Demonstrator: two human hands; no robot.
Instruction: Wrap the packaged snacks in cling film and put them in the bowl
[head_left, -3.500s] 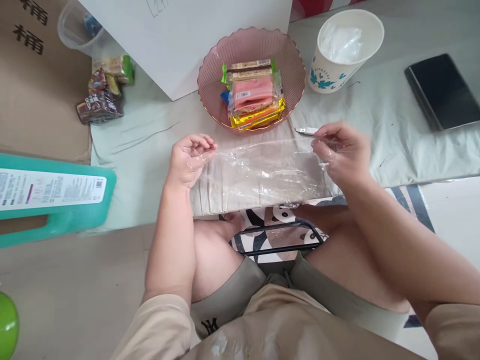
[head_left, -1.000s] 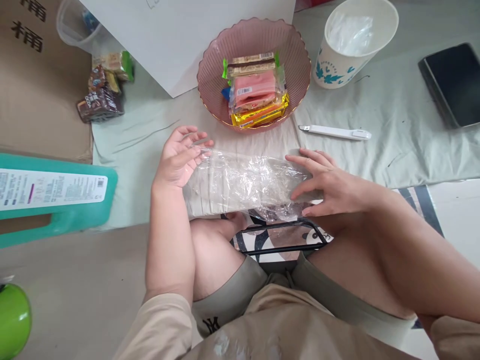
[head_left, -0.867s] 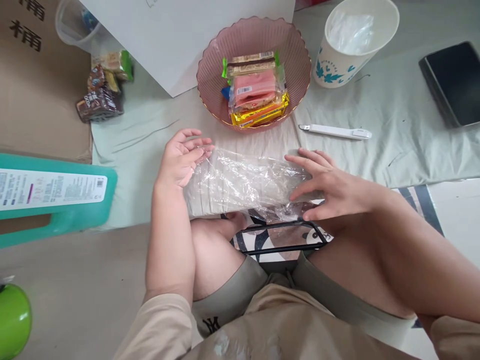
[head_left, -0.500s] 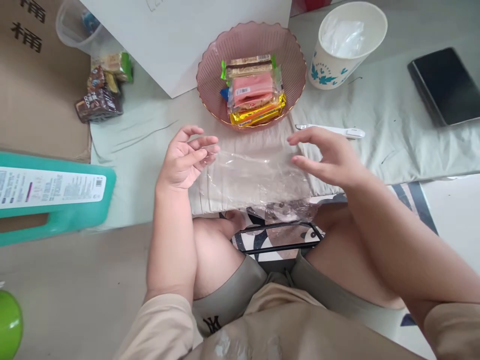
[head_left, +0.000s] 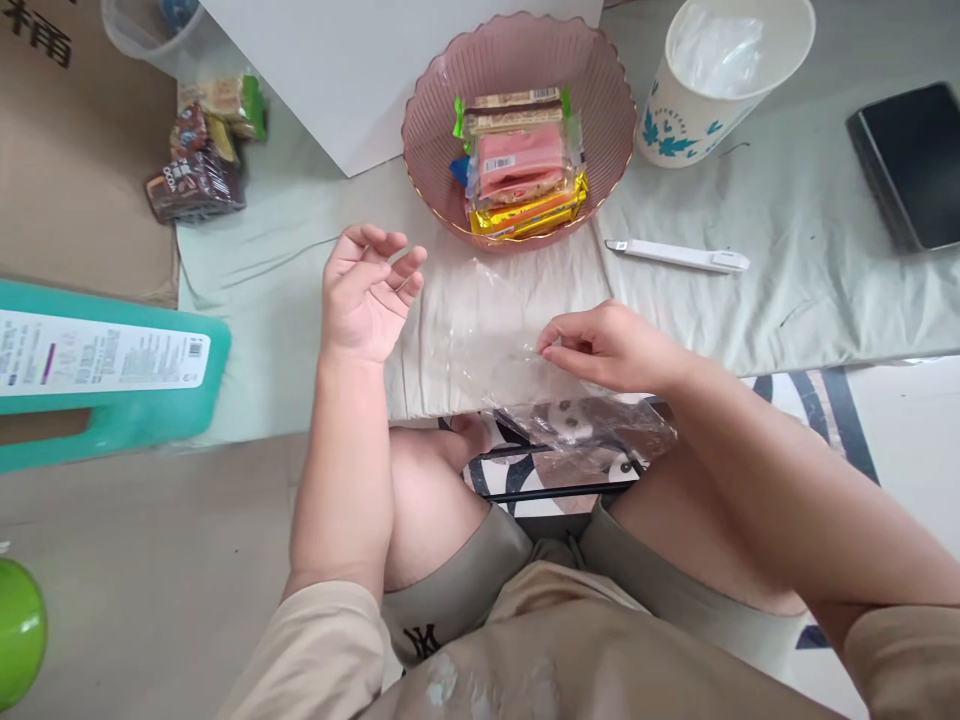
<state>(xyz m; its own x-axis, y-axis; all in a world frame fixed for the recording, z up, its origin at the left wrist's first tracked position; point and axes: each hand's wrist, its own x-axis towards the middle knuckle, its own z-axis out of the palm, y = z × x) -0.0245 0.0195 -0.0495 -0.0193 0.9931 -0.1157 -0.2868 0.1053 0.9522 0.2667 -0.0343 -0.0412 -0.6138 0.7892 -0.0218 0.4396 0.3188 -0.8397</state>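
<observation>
A pale green cloth (head_left: 810, 300) covers the table, its front edge ending just above the person's knees. At the left stands a brown cardboard box (head_left: 86, 180), and behind the middle of the table is a large white box or board (head_left: 360, 80), cut off by the view's top edge. A teal jug (head_left: 112, 350) with a white label lies at the left edge of the cloth. The pink bowl (head_left: 609, 130), fluted and gold-rimmed, sits near the white one's lower corner. In front of it, the clear plastic film (head_left: 592, 425) spreads over the cloth and droops past the table edge above the panda mat (head_left: 817, 410). To the bowl's right stands a paper cup (head_left: 682, 125) with clear plastic inside, and farther right lies a black phone (head_left: 916, 165). The right hand (head_left: 607, 345) pinches the film between thumb and fingers; the left hand (head_left: 371, 295) is open, fingers loosely curled, apart from it. Wrapped snacks (head_left: 521, 160) are stacked in the bowl, and more packets (head_left: 196, 190) sit beside the cardboard. Smallest, a white utility knife (head_left: 679, 256) rests right of the bowl.
</observation>
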